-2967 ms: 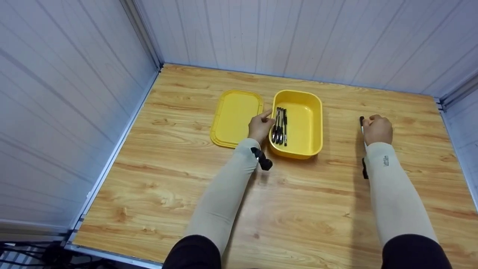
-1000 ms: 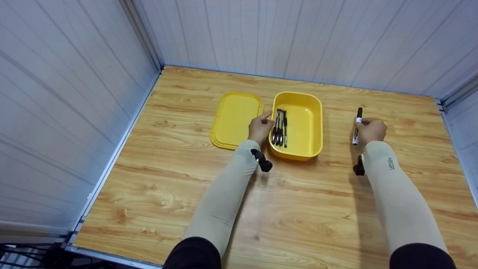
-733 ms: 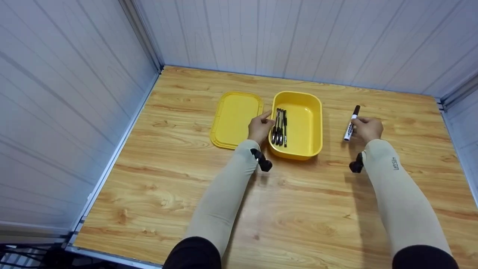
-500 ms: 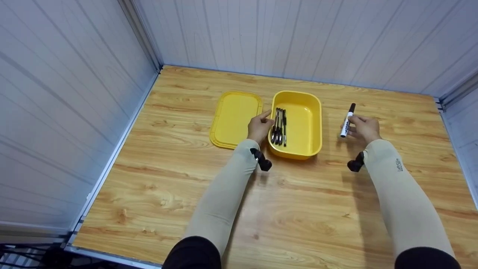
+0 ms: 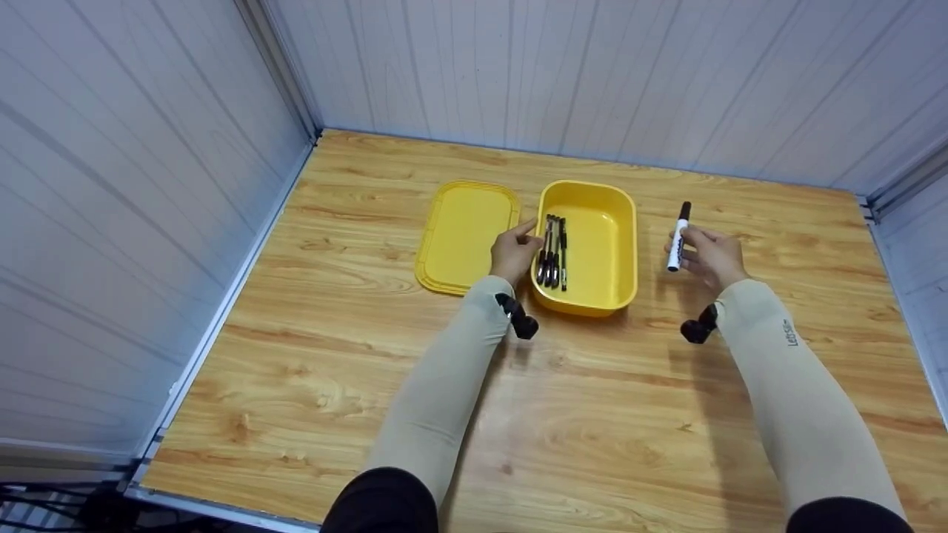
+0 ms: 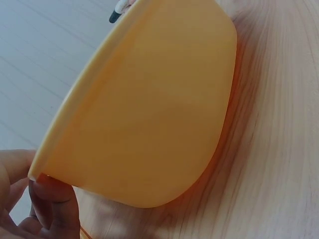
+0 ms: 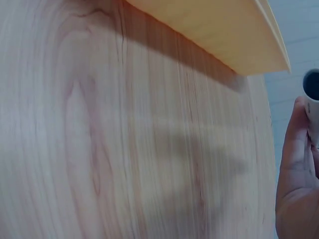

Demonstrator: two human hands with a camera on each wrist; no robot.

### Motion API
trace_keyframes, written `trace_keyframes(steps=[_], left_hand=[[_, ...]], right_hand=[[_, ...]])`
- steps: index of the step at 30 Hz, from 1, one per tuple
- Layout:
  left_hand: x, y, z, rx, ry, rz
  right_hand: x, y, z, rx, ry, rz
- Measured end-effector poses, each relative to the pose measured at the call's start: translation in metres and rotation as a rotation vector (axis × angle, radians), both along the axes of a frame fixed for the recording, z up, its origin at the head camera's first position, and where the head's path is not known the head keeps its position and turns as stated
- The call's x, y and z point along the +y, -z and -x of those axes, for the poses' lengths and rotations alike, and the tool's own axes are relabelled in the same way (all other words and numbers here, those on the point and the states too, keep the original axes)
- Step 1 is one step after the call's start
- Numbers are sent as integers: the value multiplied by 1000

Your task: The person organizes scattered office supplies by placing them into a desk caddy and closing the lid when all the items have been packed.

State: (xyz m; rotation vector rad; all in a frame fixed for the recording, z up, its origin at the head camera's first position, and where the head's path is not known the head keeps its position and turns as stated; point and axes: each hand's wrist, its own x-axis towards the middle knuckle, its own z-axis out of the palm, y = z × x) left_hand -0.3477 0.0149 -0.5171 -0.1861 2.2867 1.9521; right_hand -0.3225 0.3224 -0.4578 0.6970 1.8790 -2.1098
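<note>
In the head view, my left hand (image 5: 514, 253) pinches the left rim of an open yellow plastic box (image 5: 607, 275). The left wrist view shows that grip on the rim, with fingers (image 6: 57, 201) under it. Several black-capped pens (image 5: 554, 255) lie side by side along the box's left wall. Right of the box, above the table, my right hand (image 5: 712, 255) holds a white marker (image 5: 677, 243) with a black cap, cap end pointing away. In the right wrist view only part of that hand (image 7: 299, 174) and the marker's end (image 7: 312, 92) show.
A flat yellow lid (image 5: 468, 233) lies on the wooden table (image 5: 578, 414), just left of the box. Pale panel walls (image 5: 474, 66) stand behind and at the sides. Black cameras (image 5: 524, 326) sit on both wrists.
My right hand has lifted the marker off the table at the right and carried it left towards the box, turning it. My left hand stays on the rim.
</note>
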Motion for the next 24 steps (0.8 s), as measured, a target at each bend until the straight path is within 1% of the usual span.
trace_keyframes(steps=[8,14,19,21,24], left_hand=[[-2,2,3,20,15,42],[0,3,3,14,1,31],[0,3,3,6,-11,32],[0,3,3,8,-13,34],[0,3,3,12,-8,36]], right_hand=[[-8,4,4,37,-16,23],[-15,5,5,29,-32,-12],[-23,8,7,44,-33,-7],[-26,9,9,51,-34,-1],[-29,11,11,51,-44,-26]])
